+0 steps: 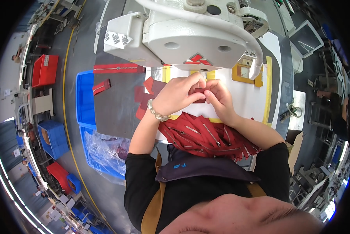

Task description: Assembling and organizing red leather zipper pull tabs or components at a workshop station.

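Note:
In front of my body, just below the sewing machine head point(198, 41), my two hands meet over a small dark red patch point(199, 100). My left hand point(177, 94), with a beaded bracelet at its wrist, pinches one side of it. The other side is between the thumb and fingers of my right hand point(222, 100). Fingers cover much of the patch, so its full shape is hidden. Beneath my forearms a thick heap of red zippers point(206, 134) spills over the table's near edge. Several red and dark red flat pieces point(141, 95) lie left of my left hand.
A long red zipper strip point(118, 68) and a short zipper piece point(101, 86) lie on the grey table point(114, 103). A yellow frame point(256, 81) sits right of the machine. Blue bins point(85, 97), one holding a clear plastic bag point(104, 150), stand left of the table.

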The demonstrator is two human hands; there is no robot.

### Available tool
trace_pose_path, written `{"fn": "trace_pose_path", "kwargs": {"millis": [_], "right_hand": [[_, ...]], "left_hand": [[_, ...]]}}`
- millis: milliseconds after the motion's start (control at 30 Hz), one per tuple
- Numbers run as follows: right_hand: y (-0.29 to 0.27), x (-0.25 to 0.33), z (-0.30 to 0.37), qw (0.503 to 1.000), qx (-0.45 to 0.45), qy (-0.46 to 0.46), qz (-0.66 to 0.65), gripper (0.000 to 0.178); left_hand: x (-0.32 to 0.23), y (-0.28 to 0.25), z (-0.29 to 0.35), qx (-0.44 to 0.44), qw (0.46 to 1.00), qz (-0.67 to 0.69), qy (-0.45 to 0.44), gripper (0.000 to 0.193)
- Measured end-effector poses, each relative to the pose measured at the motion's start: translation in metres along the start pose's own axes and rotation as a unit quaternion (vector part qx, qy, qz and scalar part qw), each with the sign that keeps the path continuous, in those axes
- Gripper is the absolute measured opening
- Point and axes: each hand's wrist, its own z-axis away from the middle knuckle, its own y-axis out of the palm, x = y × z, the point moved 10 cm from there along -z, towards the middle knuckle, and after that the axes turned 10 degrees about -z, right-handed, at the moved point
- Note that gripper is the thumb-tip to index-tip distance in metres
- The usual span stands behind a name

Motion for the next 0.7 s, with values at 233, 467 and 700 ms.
{"fn": "trace_pose_path", "kwargs": {"millis": [233,467,700], "right_hand": [[-0.010,-0.007,-0.004,0.999,0.012,0.034,0.011,0.009],[-0.009,-0.005,-0.006,0.999,-0.001,0.040,-0.028,0.009],[-0.012,-0.008,-0.007,0.999,-0.004,0.031,-0.023,0.009]], "left_hand": [[0.003,-0.009,0.003,-0.086,0.993,0.019,0.079,0.018],[-0.004,-0.005,0.009,-0.109,0.980,-0.084,0.145,0.025],[0.010,-0.006,0.006,-0.181,0.979,0.014,0.088,0.018]]}}
